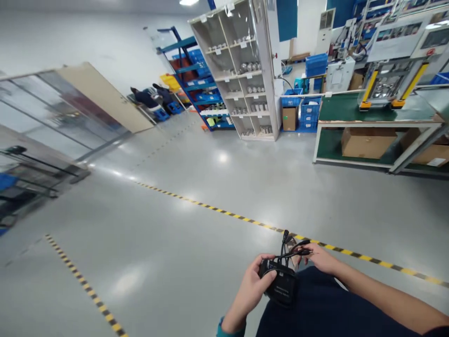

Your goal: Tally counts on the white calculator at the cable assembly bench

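Observation:
A black box-like device (282, 285) with several short black cables (286, 248) is at the lower right, above dark-clothed legs. My left hand (253, 283) grips its left side, thumb on the front face and fingers behind the edge. Beside the device's top, my right hand (315, 256) has its fingers curled round the cable ends, which carry black connectors. Part of a shoe shows behind the cables.
Yellow-and-black tape (224, 212) crosses the grey floor. A shelving unit (233, 79) with metal parts stands ahead, a green-topped workbench (379, 112) to the right, and a cart (28, 182) at left. People (149, 99) sit at the back.

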